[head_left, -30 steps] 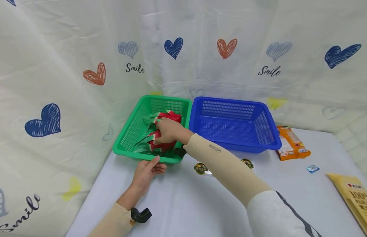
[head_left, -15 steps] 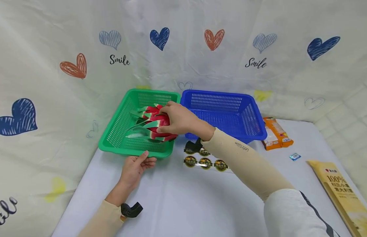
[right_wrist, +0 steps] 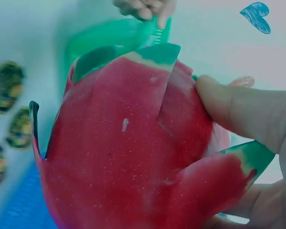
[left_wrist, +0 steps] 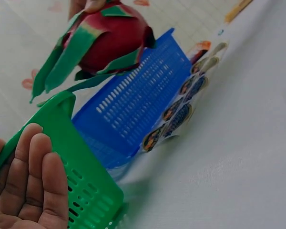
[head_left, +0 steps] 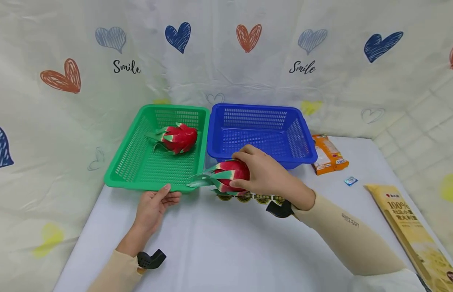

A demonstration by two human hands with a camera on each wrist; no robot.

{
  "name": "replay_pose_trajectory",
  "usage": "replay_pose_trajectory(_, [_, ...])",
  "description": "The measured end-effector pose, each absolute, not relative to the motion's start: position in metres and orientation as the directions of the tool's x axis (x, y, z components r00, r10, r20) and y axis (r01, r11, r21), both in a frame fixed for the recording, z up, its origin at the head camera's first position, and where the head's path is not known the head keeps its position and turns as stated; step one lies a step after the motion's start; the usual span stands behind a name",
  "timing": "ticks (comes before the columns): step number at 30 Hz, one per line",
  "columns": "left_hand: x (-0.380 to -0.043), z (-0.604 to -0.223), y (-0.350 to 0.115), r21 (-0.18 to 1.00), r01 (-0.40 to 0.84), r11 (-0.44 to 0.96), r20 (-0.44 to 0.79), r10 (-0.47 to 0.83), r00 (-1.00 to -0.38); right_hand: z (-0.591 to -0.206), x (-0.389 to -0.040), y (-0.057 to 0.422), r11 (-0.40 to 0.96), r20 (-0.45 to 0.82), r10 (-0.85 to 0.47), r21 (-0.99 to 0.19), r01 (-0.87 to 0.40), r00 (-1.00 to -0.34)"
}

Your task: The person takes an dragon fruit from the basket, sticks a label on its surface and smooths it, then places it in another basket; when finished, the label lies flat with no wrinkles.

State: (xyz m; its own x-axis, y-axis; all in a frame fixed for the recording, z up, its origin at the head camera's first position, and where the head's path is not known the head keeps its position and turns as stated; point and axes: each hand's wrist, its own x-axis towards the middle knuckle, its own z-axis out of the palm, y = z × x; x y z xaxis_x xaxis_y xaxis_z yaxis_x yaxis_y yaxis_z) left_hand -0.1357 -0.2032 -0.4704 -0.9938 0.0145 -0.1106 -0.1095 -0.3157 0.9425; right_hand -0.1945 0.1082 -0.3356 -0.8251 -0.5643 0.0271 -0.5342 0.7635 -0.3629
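Fingers (head_left: 247, 154) of the right hand (head_left: 266, 172) grip a rounded red dragon fruit (head_left: 236, 172) with green-tipped scales (right_wrist: 159, 53).

The dragon fruit (right_wrist: 119, 143) I grip has smooth, faintly glossy, waxy-looking skin. My green basket (head_left: 157, 168) and the blue basket (head_left: 252, 140) are smooth perforated plastic; the orange packet (head_left: 330, 158) looks like shiny film, the table covering (head_left: 219, 247) matt, the printed backdrop (head_left: 212, 69) creased and sheeny.
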Motion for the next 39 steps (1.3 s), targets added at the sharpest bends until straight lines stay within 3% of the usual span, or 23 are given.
replay_pose_trajectory(7, [-0.132, -0.471, -0.204, 0.939, -0.117, -0.322, -0.119, 0.012, -0.993, -0.368, -0.163, 0.146, 0.818, -0.022, -0.481, -0.371, -0.439, -0.877])
replay_pose_trajectory(15, [-0.132, -0.47, -0.201, 0.935, -0.114, -0.336, -0.117, 0.014, -0.993, -0.401, -0.135, 0.171, 0.849, -0.062, -0.451, -0.336, -0.407, -0.891])
replay_pose_trajectory(26, [-0.132, -0.464, -0.198, 0.938, -0.102, -0.331, -0.11, -0.004, -0.994, -0.396, -0.12, 0.191, 0.875, -0.105, -0.426, -0.3, -0.38, -0.899])
replay_pose_trajectory(33, [-0.133, -0.463, -0.197, 0.937, -0.098, -0.336, -0.113, -0.028, -0.993, -0.403, -0.117, 0.19, 0.853, -0.023, -0.459, -0.292, -0.434, -0.888])
replay_pose_trajectory(39, [-0.133, -0.464, -0.196, 0.937, -0.093, -0.338, -0.109, -0.029, -0.994, -0.406, -0.117, 0.191, 0.863, -0.023, -0.443, -0.282, -0.419, -0.896])
